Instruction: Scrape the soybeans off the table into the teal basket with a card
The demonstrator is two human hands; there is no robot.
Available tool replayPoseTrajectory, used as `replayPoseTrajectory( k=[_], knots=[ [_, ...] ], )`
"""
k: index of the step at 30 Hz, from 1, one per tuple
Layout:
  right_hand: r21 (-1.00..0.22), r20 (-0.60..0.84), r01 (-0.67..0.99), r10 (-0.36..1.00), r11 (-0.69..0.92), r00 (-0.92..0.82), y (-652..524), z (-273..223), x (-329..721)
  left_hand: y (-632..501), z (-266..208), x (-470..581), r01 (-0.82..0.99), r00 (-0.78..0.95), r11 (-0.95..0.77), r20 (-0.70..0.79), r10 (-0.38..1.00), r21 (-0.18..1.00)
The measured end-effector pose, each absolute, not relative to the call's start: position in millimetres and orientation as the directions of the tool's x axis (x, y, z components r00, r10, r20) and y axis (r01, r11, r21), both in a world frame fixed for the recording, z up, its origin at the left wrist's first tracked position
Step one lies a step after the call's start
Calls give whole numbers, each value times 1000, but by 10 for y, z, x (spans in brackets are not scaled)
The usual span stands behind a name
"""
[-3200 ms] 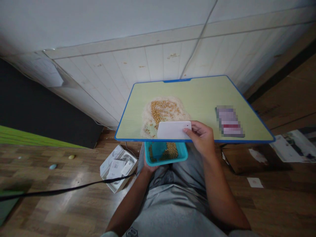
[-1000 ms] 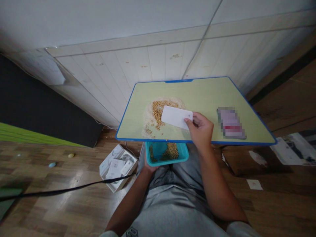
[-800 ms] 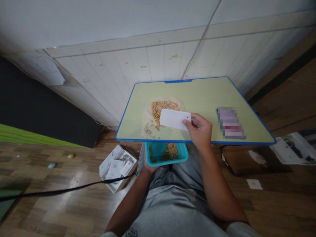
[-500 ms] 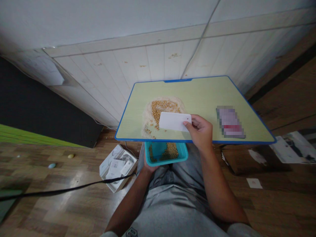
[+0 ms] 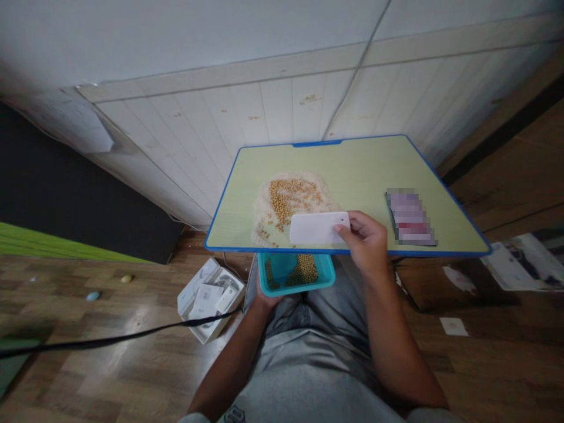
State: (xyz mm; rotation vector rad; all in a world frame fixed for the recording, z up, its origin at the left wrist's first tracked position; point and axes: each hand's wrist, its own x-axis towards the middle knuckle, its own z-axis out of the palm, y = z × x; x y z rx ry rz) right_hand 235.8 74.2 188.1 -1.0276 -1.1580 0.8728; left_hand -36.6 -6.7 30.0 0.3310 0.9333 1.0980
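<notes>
On the pale green tabletop with its blue edge, seen from the head camera, a wide patch of pale, fine grains lies left of centre, with round yellow-brown beans heaped and scattered over it. Just nearer the person, the right hand pinches a white card by its right end, thumb on the near face beside a small dark hole and the other fingers behind it. The card reaches leftward close to the table's front edge, partly hiding the tabletop near the grains; whether its lower edge touches the surface is hard to tell. Below that edge, above the lap, sits a teal tray with more beans gathered at its right side and a smaller strip along its left. The left hand supports the tray from beneath at its left; its fingers are hidden, so how far they are closed cannot be told. Right of the right hand, a pixelated flat object lies on the tabletop. An open white box stands on the floor at left.
</notes>
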Motion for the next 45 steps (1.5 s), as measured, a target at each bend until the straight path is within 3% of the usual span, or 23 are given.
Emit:
replayPoseTrajectory(
  k=[8, 18, 27, 45],
  knots=[
    [-956, 281, -30, 942, 292, 184, 709, 1914, 2324, -24, 469, -292, -618, 96, 420, -466, 879, 665],
    [-952, 283, -55, 934, 302, 216, 703, 1912, 2249, -46, 344, -321, -625, 146, 449, -469, 871, 639],
    [-957, 278, -61, 956, 285, 92, 712, 1894, 2076, 18, 314, -240, -676, 106, 415, -477, 872, 608],
    [-951, 289, -70, 946, 301, 145, 700, 1911, 2038, 20, 343, -226, -679, 126, 406, -447, 886, 612]
  ],
)
